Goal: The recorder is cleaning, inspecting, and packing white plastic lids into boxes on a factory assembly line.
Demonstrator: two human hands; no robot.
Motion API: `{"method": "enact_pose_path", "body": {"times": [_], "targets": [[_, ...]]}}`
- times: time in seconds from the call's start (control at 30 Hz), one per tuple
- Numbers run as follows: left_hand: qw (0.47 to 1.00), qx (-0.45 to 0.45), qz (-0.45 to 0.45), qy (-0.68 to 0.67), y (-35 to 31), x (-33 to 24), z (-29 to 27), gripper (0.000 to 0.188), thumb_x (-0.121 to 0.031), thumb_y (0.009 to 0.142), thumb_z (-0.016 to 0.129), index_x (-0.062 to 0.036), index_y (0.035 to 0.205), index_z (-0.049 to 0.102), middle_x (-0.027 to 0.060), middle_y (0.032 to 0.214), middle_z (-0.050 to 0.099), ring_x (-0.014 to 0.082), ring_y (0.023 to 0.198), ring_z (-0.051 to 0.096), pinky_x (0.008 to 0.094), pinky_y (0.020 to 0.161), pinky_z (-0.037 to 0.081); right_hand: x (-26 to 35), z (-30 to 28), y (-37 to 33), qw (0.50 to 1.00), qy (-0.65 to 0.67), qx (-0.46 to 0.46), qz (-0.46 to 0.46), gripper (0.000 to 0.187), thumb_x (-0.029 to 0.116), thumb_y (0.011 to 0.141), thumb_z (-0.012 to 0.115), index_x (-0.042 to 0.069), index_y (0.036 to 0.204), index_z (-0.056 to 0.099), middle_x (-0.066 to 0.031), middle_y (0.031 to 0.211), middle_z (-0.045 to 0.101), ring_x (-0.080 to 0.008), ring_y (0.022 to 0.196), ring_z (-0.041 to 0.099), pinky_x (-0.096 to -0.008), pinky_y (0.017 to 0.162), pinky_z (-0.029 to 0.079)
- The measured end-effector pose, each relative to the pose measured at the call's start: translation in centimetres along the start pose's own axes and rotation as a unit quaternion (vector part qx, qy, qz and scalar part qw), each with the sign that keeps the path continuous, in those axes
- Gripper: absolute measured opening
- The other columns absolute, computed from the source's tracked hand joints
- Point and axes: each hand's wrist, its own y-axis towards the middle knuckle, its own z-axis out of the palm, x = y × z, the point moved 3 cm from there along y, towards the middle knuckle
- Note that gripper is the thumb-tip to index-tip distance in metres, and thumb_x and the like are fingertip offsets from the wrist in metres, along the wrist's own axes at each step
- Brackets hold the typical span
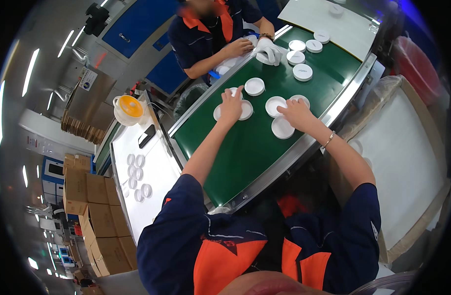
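White round lids lie in groups on the green conveyor belt [245,142]. My left hand [230,105] reaches over one cluster with its fingers apart, touching a far lid [233,91]. Beside that hand are a right lid [245,110] and a partly covered left lid [217,113]. Thumb and fingers spread, my right hand [299,115] rests among another cluster: a left lid [273,106], a near lid [283,128] and one behind the fingers [302,100]. Between and beyond both hands sits a single lid [255,86].
Across the belt, a co-worker's gloved hand [267,52] is near several more lids [302,72]. A white side table [159,169] at left carries clear rings [139,174], a phone [146,136] and a yellow-topped container [130,106]. A plastic-lined carton [402,162] stands at right.
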Motion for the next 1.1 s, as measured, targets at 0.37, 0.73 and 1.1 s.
{"method": "enact_pose_path", "body": {"times": [0.37, 0.73, 1.1], "targets": [[0.989, 0.090, 0.092, -0.074, 1.1, 0.4, -0.5, 0.043, 0.005, 0.074, 0.054, -0.0167, 0.112, 0.053, 0.0191, 0.103, 0.051, 0.0416, 0.098, 0.054, 0.0496, 0.080, 0.048, 1.3, -5.7, -1.4, 0.985, 0.152, -0.082, 0.017, 0.020, 0.007, 0.083, 0.060, 0.008, 0.102, 0.055, -0.0100, 0.088, 0.062, -0.0284, 0.086, 0.062, -0.0412, 0.075, 0.046], [0.902, 0.029, -0.008, -0.432, -6.9, -4.6, -7.2, 0.025, 0.001, 0.082, 0.060, -0.0097, 0.105, 0.056, 0.0099, 0.094, 0.054, 0.0236, 0.086, 0.057, 0.0345, 0.082, 0.047, 0.6, -7.0, -28.3, 0.703, 0.570, -0.347, 0.246, 0.042, 0.014, 0.091, 0.056, 0.004, 0.131, 0.047, -0.0088, 0.126, 0.053, -0.0241, 0.117, 0.052, -0.0397, 0.100, 0.043], [-0.027, 0.329, -0.109, -0.937, -17.4, -25.6, -12.7, 0.037, -0.015, 0.096, 0.052, 0.0059, 0.126, 0.046, 0.0222, 0.121, 0.055, 0.0308, 0.108, 0.061, 0.0447, 0.091, 0.055, 0.2, -10.2, -41.7, 0.462, 0.595, -0.543, 0.372, 0.043, 0.024, 0.097, 0.051, 0.005, 0.135, 0.044, -0.0085, 0.138, 0.047, -0.0228, 0.128, 0.045, -0.0436, 0.109, 0.036]]}}
